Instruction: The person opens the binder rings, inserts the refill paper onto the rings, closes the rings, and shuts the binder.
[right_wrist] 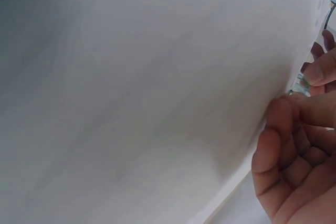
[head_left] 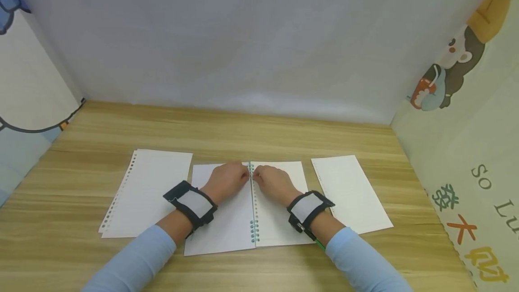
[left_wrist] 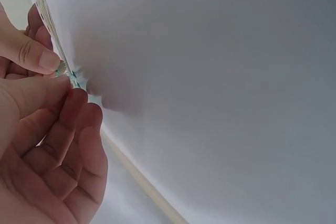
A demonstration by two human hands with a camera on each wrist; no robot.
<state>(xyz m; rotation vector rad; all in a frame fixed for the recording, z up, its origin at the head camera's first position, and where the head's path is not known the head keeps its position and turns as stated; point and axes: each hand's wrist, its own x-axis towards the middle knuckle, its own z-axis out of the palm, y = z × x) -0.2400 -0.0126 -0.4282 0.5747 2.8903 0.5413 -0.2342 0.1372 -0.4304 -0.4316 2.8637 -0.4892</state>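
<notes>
A loose-leaf notebook (head_left: 222, 235) lies open flat on the table, with pale green binder rings (head_left: 254, 231) along its spine. At the far end of the spine my left hand (head_left: 228, 180) pinches the green rings (left_wrist: 76, 78) between thumb and index finger. Right across from it, my right hand (head_left: 276, 184) also pinches the rings (right_wrist: 301, 84) by thumb and fingertips. The two hands nearly touch. Whether the rings under the fingertips are open or closed is hidden.
Left of the notebook lies a stack of loose punched sheets (head_left: 152, 193), its holes along the left edge. Another punched sheet (head_left: 352, 195) lies to the right. A pale wall (head_left: 243, 48) stands behind the wooden table (head_left: 227, 125), with printed panels at both sides.
</notes>
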